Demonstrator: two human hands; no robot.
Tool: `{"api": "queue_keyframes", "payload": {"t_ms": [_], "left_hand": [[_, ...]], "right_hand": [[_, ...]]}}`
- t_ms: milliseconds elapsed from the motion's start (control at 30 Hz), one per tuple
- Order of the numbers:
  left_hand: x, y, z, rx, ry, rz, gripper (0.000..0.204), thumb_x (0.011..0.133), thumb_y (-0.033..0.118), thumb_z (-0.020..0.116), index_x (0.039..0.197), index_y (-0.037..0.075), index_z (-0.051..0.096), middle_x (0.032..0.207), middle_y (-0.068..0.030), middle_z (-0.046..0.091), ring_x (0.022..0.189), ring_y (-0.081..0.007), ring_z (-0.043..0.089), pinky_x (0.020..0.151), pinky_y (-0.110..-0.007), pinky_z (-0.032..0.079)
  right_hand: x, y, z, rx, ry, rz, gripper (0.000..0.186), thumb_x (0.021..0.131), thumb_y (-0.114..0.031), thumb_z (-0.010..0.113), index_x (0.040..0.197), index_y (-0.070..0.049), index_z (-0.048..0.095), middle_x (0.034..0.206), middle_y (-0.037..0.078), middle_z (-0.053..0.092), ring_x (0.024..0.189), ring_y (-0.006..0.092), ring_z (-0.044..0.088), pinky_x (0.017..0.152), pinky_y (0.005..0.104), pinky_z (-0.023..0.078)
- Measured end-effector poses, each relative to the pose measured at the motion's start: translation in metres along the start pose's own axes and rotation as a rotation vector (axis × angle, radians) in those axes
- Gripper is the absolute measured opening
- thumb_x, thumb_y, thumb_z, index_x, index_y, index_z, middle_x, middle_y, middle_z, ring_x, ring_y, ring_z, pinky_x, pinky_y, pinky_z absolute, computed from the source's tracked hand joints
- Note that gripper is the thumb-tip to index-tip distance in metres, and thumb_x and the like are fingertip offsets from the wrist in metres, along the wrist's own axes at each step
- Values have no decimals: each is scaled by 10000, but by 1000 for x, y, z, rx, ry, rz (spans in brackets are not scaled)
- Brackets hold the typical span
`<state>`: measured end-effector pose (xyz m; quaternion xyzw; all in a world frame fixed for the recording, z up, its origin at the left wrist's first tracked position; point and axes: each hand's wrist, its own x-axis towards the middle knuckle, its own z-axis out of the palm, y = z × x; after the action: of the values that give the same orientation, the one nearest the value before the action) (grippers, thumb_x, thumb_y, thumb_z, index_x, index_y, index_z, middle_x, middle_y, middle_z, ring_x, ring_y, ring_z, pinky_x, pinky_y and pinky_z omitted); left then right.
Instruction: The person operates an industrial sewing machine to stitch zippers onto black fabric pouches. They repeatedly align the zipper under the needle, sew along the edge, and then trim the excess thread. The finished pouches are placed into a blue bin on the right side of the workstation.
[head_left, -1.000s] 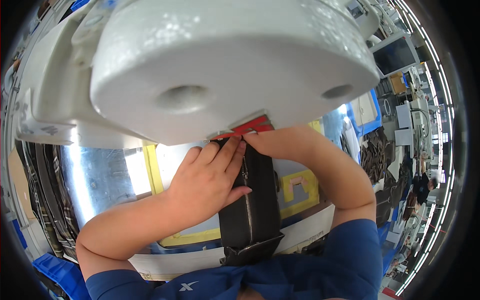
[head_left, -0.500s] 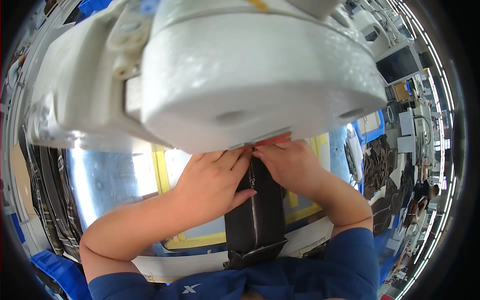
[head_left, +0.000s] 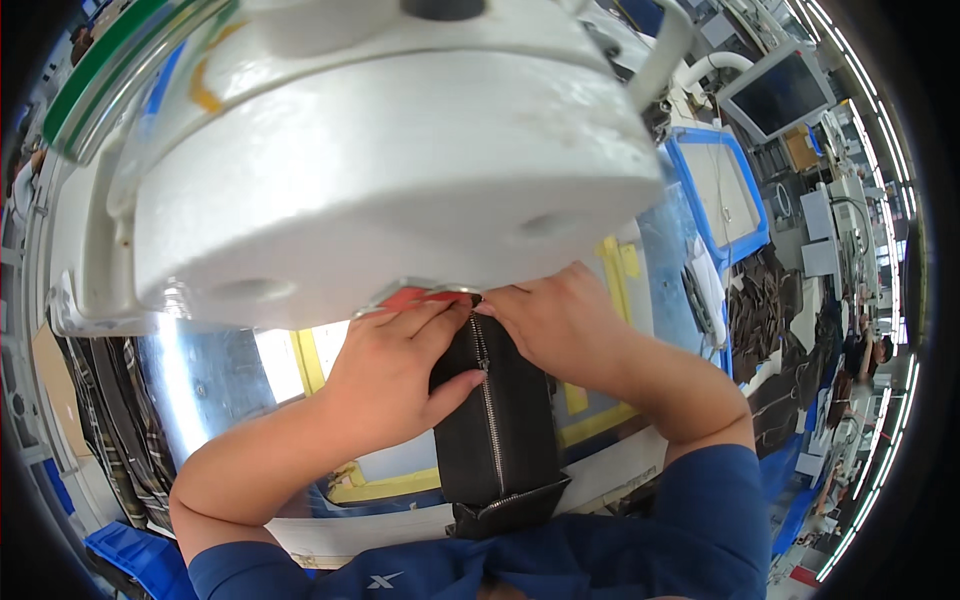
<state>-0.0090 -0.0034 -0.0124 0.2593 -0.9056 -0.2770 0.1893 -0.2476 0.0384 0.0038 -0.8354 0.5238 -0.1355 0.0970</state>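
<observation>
A long black fabric piece with a metal zipper down its middle runs from my chest to beneath a large white machine head, which looks like a sewing machine. My left hand presses on the fabric's left side, its thumb reaching to the zipper below the slider. Across from it, my right hand grips the far right edge, thumb and fingers close to the zipper's far end. A red part shows under the machine just above my left fingers. The machine hides some fingertips and the fabric's far end.
Yellow tape borders the work plate under the fabric. Dark and plaid cloth hangs at the left, above a blue bin. At the right are a blue-framed panel, a monitor and piled dark pieces.
The machine head sits further left in the picture, and more of the right side shows. Both hands and the fabric appear slightly further left, with the hold much the same.
</observation>
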Motion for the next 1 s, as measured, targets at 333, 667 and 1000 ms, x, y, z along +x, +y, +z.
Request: {"api": "queue_keyframes", "payload": {"t_ms": [333, 667, 1000], "left_hand": [[3, 2, -3, 89, -2, 4, 633, 830, 350, 852, 1325, -17, 707, 1407, -180, 691, 1035, -346, 689, 939, -436, 514], [-2, -5, -24, 112, -12, -122, 510, 824, 251, 846, 1238, -21, 724, 1087, -177, 751, 1021, -365, 705, 900, -458, 551], [0, -2, -23, 159, -54, -141, 511, 833, 266, 840, 1224, -42, 724, 1028, -168, 758, 925, -349, 721, 830, -447, 555]], "right_hand": [[-2, 2, 13, 59, 88, 27, 270, 915, -106, 673, 1155, -5, 745, 1065, 124, 745, 1015, 327, 718, 944, 475, 536], [31, -22, 16, 39, -26, 76, 144, 900, -117, 667, 981, -37, 753, 1011, 116, 749, 1009, 324, 722, 875, 460, 569], [27, -22, 20, -9, 49, 26, 106, 870, -111, 672, 919, -43, 737, 965, 99, 741, 961, 307, 726, 843, 436, 575]]}}
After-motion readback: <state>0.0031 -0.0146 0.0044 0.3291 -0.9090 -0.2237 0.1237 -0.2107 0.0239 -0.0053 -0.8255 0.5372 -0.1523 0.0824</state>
